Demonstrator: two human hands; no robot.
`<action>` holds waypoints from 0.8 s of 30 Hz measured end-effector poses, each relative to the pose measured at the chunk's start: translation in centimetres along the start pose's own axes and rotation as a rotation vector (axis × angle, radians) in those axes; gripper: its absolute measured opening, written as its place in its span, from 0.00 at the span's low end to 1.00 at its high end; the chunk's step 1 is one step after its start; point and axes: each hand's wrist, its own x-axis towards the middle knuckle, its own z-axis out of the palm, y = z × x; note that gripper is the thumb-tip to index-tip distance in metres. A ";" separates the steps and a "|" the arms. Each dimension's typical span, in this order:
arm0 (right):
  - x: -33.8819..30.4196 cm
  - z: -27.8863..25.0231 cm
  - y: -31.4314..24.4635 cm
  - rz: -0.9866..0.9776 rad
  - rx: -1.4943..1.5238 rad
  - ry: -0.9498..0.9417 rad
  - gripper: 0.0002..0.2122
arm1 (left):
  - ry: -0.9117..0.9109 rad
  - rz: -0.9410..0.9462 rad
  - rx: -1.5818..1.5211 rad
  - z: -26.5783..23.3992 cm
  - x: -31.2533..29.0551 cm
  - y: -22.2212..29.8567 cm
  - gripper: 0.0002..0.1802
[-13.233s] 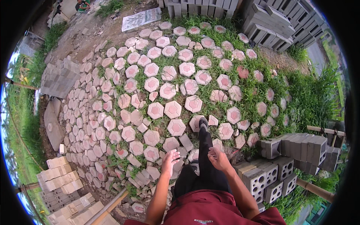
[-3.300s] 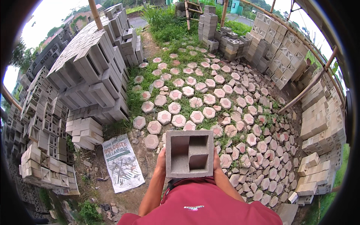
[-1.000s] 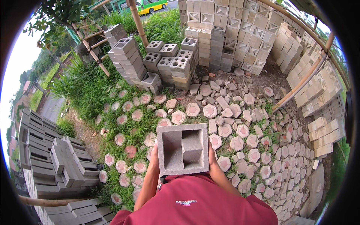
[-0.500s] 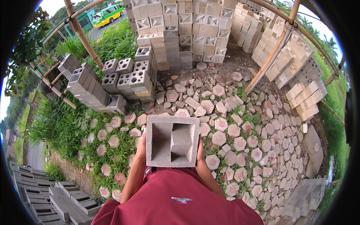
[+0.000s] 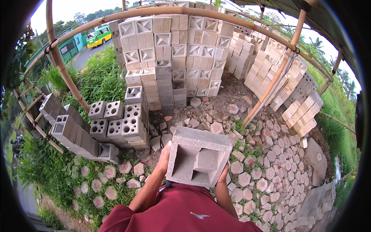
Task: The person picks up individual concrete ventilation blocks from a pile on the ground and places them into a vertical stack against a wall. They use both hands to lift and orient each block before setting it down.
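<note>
Between left fingers [image 5: 166, 155] and right fingers [image 5: 224, 172]: gray block [image 5: 199, 155]; tilted.

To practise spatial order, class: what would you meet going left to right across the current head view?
Stack of round-holed grey blocks → left hand → held grey hollow block → large flat slab.

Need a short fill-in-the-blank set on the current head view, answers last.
1. The hollow concrete block is held by ____ hands, the left hand and the right hand gripping opposite sides.
2. The van on the road is green and ____.
3. Each whole paver on the ground has ____ sides.
4. The long pole crossing near the top is made of ____.

Missing words: two; yellow; six; bamboo.
</note>
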 end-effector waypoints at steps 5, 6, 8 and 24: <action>4.3 0.3 3.8 0.052 -0.023 0.030 0.26 | 0.050 -0.118 -0.024 -2.7 3.4 1.8 0.27; 5.6 0.5 4.5 0.072 -0.028 0.029 0.26 | 0.069 -0.125 -0.030 -3.9 4.2 1.4 0.27; 8.3 0.4 6.2 0.271 -0.001 0.110 0.24 | 0.154 -0.171 -0.023 -6.3 5.3 0.4 0.28; 26.9 -5.9 18.9 1.043 -0.284 0.524 0.25 | 0.700 -0.551 -0.346 -13.6 14.5 -17.2 0.34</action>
